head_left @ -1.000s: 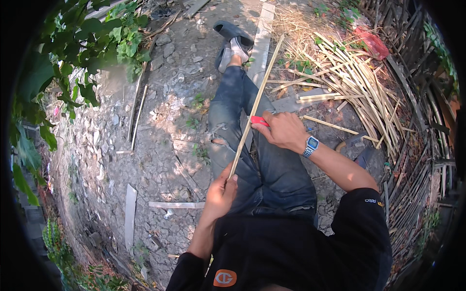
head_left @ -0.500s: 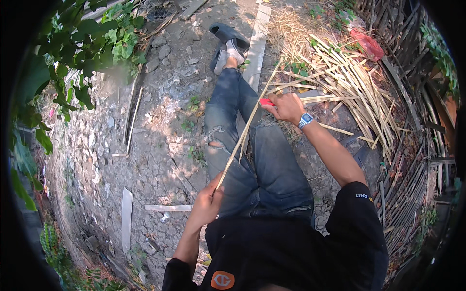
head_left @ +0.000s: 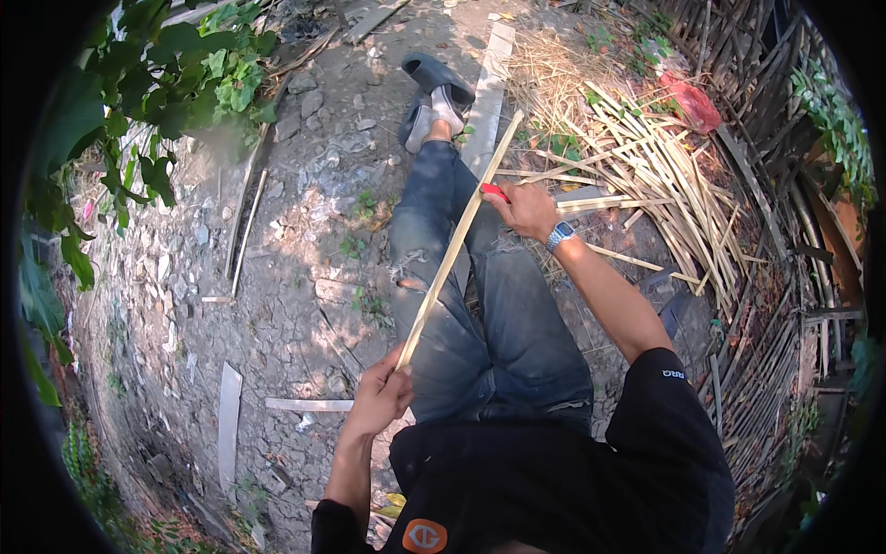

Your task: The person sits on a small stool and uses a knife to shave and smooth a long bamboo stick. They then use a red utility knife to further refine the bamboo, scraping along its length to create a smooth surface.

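Observation:
A long pale bamboo strip [head_left: 452, 247] slants across my thighs, its far tip beyond my knees and its flat face turned up. Its near end is pinched in my left hand [head_left: 380, 395], thumb laid along it. My right hand [head_left: 528, 212] is closed around a small red tool [head_left: 495, 193], mostly covered by the fingers. The tool's red end touches the strip's right edge near my knees; no blade can be made out. A metal watch sits on my right wrist.
At the far right lies a heap of similar split strips [head_left: 660, 175], with a red plastic bag [head_left: 692, 102] behind it. A wooden plank [head_left: 491, 88] runs beside my feet. Leafy branches [head_left: 138, 102] hang at the left. Stacked sticks [head_left: 771, 369] line the right side.
The strip has rolled, so its broad face shows instead of its narrow edge. My right hand has shifted left with the red tool; my left hand has moved slightly down and left.

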Tool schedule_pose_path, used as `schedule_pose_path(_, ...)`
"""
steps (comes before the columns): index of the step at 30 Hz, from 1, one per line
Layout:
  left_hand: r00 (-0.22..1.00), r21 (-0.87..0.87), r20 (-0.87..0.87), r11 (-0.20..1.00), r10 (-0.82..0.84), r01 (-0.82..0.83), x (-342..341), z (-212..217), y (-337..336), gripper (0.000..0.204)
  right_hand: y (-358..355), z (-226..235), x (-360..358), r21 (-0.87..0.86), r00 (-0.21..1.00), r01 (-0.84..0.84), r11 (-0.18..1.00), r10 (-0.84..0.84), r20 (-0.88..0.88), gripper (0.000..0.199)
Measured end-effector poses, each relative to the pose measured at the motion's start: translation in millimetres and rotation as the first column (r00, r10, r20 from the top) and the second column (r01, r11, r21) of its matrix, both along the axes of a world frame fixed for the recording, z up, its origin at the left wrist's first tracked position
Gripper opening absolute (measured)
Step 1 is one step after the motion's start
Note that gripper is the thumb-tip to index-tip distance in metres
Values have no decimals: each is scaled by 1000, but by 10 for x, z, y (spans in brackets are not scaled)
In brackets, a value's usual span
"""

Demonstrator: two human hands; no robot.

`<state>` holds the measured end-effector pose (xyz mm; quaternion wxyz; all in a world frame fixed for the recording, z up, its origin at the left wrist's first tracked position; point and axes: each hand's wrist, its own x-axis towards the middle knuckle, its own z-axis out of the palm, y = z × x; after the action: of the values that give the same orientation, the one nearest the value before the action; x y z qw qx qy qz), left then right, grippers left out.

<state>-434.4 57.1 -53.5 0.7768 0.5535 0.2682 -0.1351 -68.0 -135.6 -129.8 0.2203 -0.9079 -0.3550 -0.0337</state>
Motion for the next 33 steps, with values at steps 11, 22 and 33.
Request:
schedule_pose_path(11, 995, 261, 96, 965, -20, -6, -276, 29, 44, 51, 132, 417, -389, -1, 980, -96, 995, 94, -178, 62)
schedule_pose_path(22, 995, 271, 77, 962, -66, 43, -127, 68, -99, 49, -38, 224, -39, 0, 993, 31, 1000, -31, -111, 64)
schedule_pose_path(33, 1000, 92, 25, 996, 3, -5, -385, -8, 23, 49, -167, 367, -586, -28, 991, -127, 992, 126, -37, 62)
